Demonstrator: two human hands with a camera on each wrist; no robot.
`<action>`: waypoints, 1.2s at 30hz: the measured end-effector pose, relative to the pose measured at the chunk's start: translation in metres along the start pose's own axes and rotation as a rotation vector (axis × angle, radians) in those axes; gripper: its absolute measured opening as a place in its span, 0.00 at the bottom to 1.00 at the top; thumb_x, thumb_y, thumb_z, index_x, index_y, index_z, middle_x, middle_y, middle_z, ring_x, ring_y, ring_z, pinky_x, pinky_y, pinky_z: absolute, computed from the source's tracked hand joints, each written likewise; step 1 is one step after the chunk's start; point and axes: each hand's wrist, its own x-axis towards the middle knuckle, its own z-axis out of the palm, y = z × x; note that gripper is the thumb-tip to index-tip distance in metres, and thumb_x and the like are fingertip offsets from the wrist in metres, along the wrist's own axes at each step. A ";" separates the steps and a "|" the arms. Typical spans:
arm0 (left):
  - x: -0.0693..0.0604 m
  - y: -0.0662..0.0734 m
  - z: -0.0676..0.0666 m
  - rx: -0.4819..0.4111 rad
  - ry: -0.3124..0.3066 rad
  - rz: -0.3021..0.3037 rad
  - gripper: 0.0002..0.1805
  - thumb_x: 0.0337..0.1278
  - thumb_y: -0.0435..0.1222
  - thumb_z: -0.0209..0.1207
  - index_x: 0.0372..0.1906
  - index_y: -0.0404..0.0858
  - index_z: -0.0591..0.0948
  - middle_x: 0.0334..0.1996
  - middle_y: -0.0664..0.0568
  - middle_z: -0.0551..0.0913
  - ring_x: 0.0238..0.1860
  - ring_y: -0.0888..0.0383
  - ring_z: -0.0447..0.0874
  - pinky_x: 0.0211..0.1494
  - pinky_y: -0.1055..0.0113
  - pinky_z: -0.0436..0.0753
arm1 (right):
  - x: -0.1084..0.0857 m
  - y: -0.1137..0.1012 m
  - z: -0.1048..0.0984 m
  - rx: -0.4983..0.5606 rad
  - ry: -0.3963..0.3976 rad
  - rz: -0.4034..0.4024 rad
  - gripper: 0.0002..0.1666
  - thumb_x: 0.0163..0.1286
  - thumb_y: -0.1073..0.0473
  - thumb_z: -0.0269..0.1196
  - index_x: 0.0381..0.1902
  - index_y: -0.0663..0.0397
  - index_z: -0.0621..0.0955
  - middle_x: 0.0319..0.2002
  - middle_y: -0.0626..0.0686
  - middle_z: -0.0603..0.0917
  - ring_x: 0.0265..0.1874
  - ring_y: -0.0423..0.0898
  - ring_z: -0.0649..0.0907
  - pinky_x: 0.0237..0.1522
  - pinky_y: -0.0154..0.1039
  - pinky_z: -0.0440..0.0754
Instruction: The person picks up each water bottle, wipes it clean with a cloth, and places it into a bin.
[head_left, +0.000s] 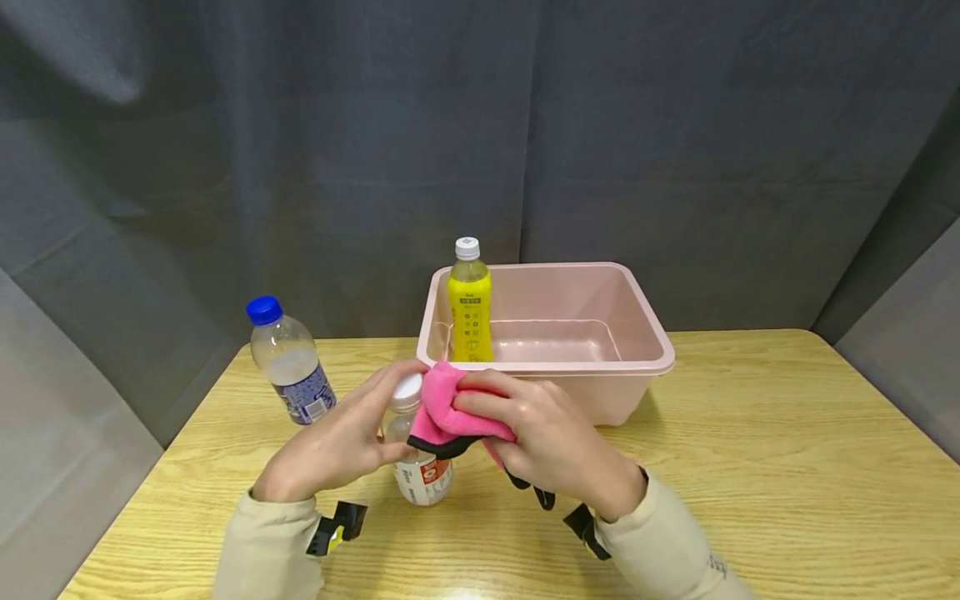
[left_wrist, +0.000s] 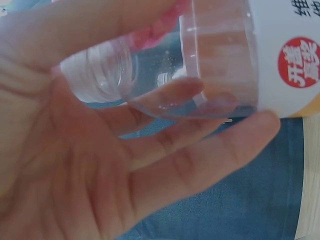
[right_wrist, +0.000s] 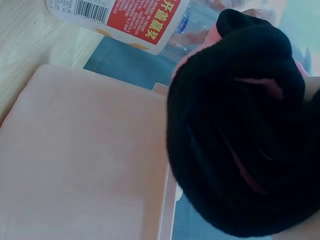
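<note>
A clear plastic bottle point(head_left: 423, 482) with a white cap and a white-and-red label is tilted in front of me. My left hand point(head_left: 337, 442) holds it near the neck, the thumb on one side and the fingers on the other; the left wrist view shows the fingers along the clear bottle wall point(left_wrist: 220, 60). Bunched in my right hand point(head_left: 551, 437) is a pink cloth point(head_left: 450, 404) with black edging, held against the bottle's upper side. The cloth's dark side point(right_wrist: 235, 135) hides most of that hand in the right wrist view.
Behind the hands stands a pink plastic basin point(head_left: 555, 367). A bottle with a yellow label point(head_left: 470, 312) and white cap stands inside its left end. Farther left, a blue-capped bottle point(head_left: 300, 379) is on the wooden table point(head_left: 772, 450). Grey curtains point(head_left: 675, 167) hang behind the table.
</note>
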 end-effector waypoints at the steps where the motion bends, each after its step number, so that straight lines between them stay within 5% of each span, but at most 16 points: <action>1: 0.000 0.000 0.000 -0.001 -0.001 -0.004 0.46 0.49 0.23 0.72 0.71 0.45 0.64 0.61 0.42 0.74 0.56 0.44 0.79 0.56 0.44 0.82 | 0.000 0.000 0.000 -0.005 -0.010 -0.005 0.25 0.50 0.77 0.67 0.45 0.53 0.88 0.51 0.52 0.84 0.43 0.48 0.87 0.44 0.42 0.87; 6: 0.000 0.001 0.000 0.009 0.000 -0.013 0.45 0.50 0.22 0.71 0.72 0.42 0.63 0.61 0.41 0.74 0.56 0.43 0.79 0.56 0.43 0.82 | -0.003 -0.001 0.002 -0.023 -0.111 0.019 0.21 0.51 0.78 0.66 0.39 0.51 0.87 0.45 0.49 0.84 0.31 0.44 0.83 0.34 0.37 0.85; 11: 0.000 0.002 0.001 0.011 0.004 -0.010 0.45 0.50 0.22 0.72 0.72 0.39 0.63 0.61 0.39 0.74 0.56 0.42 0.78 0.56 0.44 0.82 | -0.006 0.001 0.010 -0.068 -0.294 0.038 0.20 0.48 0.78 0.64 0.30 0.47 0.84 0.31 0.44 0.78 0.21 0.40 0.72 0.23 0.31 0.71; 20: -0.002 0.000 0.001 0.015 0.016 -0.012 0.45 0.50 0.22 0.72 0.72 0.40 0.63 0.67 0.39 0.72 0.63 0.41 0.75 0.62 0.42 0.77 | -0.017 0.005 0.042 -0.073 -0.629 0.090 0.20 0.46 0.77 0.68 0.25 0.42 0.83 0.26 0.39 0.78 0.23 0.37 0.75 0.23 0.33 0.72; 30: -0.001 0.001 0.001 0.010 0.009 -0.031 0.47 0.51 0.22 0.72 0.74 0.41 0.62 0.68 0.39 0.70 0.64 0.40 0.74 0.62 0.41 0.78 | -0.018 0.008 0.040 -0.080 -0.611 0.083 0.21 0.44 0.77 0.66 0.24 0.42 0.82 0.24 0.39 0.75 0.21 0.37 0.72 0.22 0.34 0.68; 36: 0.000 0.001 0.001 0.009 0.002 -0.040 0.48 0.49 0.22 0.72 0.74 0.41 0.62 0.69 0.40 0.70 0.63 0.40 0.74 0.61 0.41 0.78 | -0.013 0.008 0.025 -0.048 -0.511 0.084 0.25 0.45 0.77 0.65 0.37 0.44 0.88 0.36 0.42 0.86 0.29 0.39 0.82 0.26 0.33 0.77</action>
